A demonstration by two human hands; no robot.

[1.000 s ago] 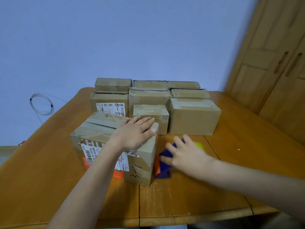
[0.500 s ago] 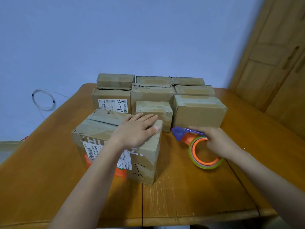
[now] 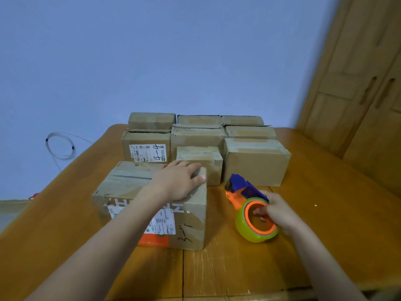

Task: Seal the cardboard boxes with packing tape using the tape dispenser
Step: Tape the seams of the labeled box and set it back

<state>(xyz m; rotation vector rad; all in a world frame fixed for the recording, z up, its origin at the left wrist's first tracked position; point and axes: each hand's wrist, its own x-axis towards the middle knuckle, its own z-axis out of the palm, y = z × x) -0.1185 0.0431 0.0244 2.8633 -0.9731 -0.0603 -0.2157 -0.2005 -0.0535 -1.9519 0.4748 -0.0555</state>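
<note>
A cardboard box (image 3: 130, 187) with white labels and an orange patch stands at the front left of the table. My left hand (image 3: 176, 183) lies flat on its top right corner, fingers straight. To the right of the box my right hand (image 3: 276, 211) grips the tape dispenser (image 3: 249, 205), fingers hooked through its orange ring. The dispenser has a yellow-green tape roll, an orange body and a blue cutter head that points toward the boxes behind. It is held just above or on the table; I cannot tell which.
Several more cardboard boxes (image 3: 257, 160) stand packed together at the back of the wooden table (image 3: 325, 213). A wooden wardrobe (image 3: 368, 83) rises at the right. A coiled white cable (image 3: 60, 146) hangs on the blue wall at the left.
My right hand has taken hold of the tape dispenser beside the box and drawn it out to the right and toward me. My left hand stays on the box top.
</note>
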